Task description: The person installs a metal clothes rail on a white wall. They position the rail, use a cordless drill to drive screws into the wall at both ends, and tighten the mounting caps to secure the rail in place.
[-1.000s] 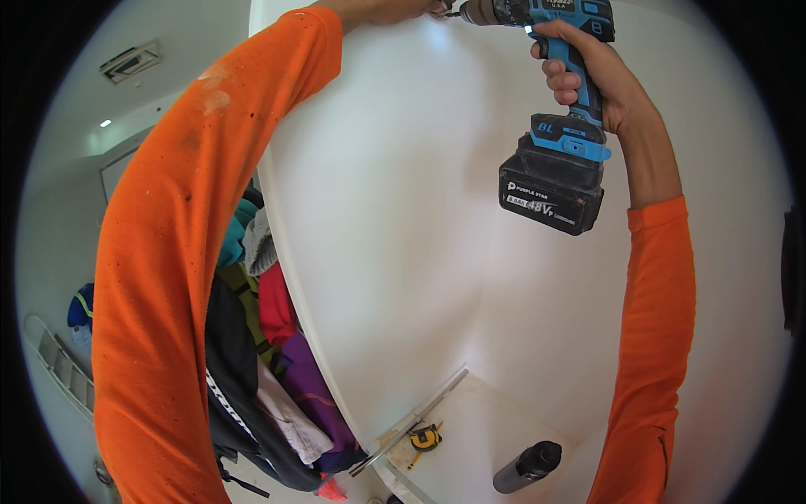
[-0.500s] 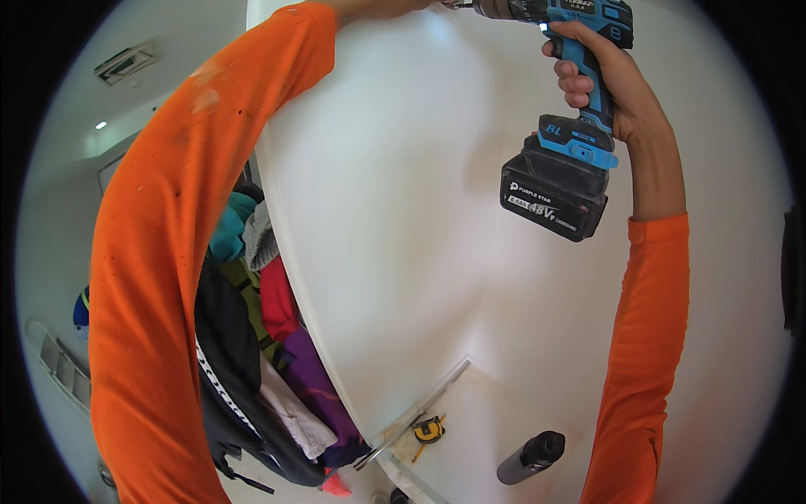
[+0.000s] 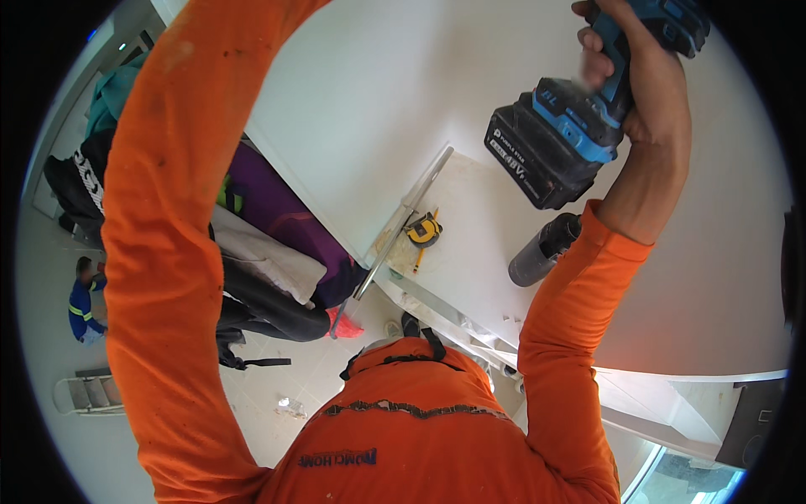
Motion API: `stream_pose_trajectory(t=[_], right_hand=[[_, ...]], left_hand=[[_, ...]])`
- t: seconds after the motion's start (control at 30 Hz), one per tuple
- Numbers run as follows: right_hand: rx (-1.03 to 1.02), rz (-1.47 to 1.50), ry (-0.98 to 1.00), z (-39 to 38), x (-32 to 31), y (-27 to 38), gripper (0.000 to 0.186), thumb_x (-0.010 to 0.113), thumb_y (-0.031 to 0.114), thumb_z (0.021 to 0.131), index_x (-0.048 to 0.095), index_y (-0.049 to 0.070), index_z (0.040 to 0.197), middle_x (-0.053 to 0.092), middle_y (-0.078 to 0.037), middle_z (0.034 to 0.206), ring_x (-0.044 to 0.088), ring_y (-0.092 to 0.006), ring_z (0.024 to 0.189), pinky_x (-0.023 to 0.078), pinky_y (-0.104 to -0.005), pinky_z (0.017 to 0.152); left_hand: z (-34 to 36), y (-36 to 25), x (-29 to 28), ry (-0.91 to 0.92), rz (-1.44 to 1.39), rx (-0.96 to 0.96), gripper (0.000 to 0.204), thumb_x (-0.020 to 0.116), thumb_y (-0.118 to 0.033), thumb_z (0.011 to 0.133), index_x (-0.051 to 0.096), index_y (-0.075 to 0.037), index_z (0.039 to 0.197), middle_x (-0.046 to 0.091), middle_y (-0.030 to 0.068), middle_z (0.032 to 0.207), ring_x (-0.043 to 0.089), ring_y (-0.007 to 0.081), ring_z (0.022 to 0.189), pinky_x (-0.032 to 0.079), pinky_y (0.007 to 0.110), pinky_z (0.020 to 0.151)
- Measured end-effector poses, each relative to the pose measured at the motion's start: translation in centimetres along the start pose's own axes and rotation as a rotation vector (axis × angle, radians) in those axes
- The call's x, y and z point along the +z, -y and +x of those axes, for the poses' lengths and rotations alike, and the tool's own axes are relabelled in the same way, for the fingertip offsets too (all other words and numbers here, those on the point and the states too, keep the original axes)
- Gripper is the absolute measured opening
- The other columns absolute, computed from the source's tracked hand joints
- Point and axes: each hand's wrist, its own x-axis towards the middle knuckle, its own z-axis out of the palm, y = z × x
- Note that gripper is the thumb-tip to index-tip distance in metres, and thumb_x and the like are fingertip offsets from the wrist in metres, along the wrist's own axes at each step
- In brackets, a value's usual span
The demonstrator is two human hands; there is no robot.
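Observation:
At the upper right, my right hand [image 3: 653, 80] is closed round the handle of a blue and black cordless drill [image 3: 537, 155]. The drill's large black battery hangs toward me, and its front end is cut off by the top edge. My left arm, in an orange sleeve [image 3: 168, 252], reaches up past the top edge, so the left hand is out of sight. Below the drill, a dark grey bottle [image 3: 537, 256] stands on a white shelf [image 3: 470, 210]. A yellow and black tape measure [image 3: 423, 232] lies there with a yellow pencil [image 3: 417, 262], beside a metal rod [image 3: 390, 239].
Clothes hang at the left, among them a purple garment [image 3: 285, 214] and a black bag or jacket [image 3: 269, 298]. White panels [image 3: 361, 101] stand ahead. On the far left are a person in blue [image 3: 81, 307] and a step ladder [image 3: 91, 393].
The view has tilted down, bringing my orange-clad torso and the floor into sight. In the picture, the shelf things sit higher. The left hand's visible part has gone out of view; the right still grips the drill.

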Motion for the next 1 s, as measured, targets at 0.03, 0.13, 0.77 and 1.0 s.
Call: stream_pose_trajectory(t=[0.03, 0.13, 0.77, 1.0], right_hand=[[0.033, -0.025, -0.047, -1.4, 0.5, -2.0, 0.033, 0.074, 0.029, 0.094, 0.066, -0.003, 0.1, 0.06, -0.004, 0.067, 0.052, -0.0089, 0.05, 0.044, -0.025, 0.047], [0.172, -0.117, -0.18, -5.6, 1.1, -6.9, 0.03, 0.076, 0.025, 0.094, 0.065, -0.002, 0.102, 0.058, -0.004, 0.067, 0.051, -0.0092, 0.051, 0.041, -0.0249, 0.046], [0.655, -0.133, -0.204, -19.2, -1.3, -25.0, 0.019, 0.073, 0.015, 0.097, 0.062, 0.001, 0.103, 0.057, -0.002, 0.065, 0.052, -0.0102, 0.048, 0.043, -0.0271, 0.044], [0.545, -0.132, -0.294, -18.3, -1.2, -25.5, 0.018, 0.074, 0.016, 0.096, 0.064, 0.001, 0.1, 0.058, -0.001, 0.064, 0.053, -0.0092, 0.048, 0.043, -0.0273, 0.044]], left_hand=[[-0.7, -1.3, 2.0, 0.03, -0.088, -0.006, 0.015, 0.069, -0.012, 0.089, 0.078, -0.002, 0.096, 0.076, 0.0182, 0.088, 0.072, 0.034, 0.083, 0.057, 0.045, 0.078], [-2.9, -5.5, 9.6, 0.103, -0.221, 0.053, 0.015, 0.074, -0.013, 0.085, 0.078, 0.001, 0.09, 0.075, 0.0222, 0.085, 0.072, 0.0385, 0.083, 0.058, 0.046, 0.076], [-21.9, -24.9, 34.9, 0.408, -0.754, -0.172, 0.019, 0.067, -0.011, 0.093, 0.07, -0.003, 0.111, 0.066, 0.0133, 0.111, 0.068, 0.0348, 0.102, 0.055, 0.047, 0.088], [-23.5, -25.5, 35.8, 0.468, -0.654, -0.219, 0.016, 0.066, -0.011, 0.093, 0.068, 0.0, 0.105, 0.063, 0.0143, 0.112, 0.07, 0.0368, 0.096, 0.056, 0.049, 0.083]])
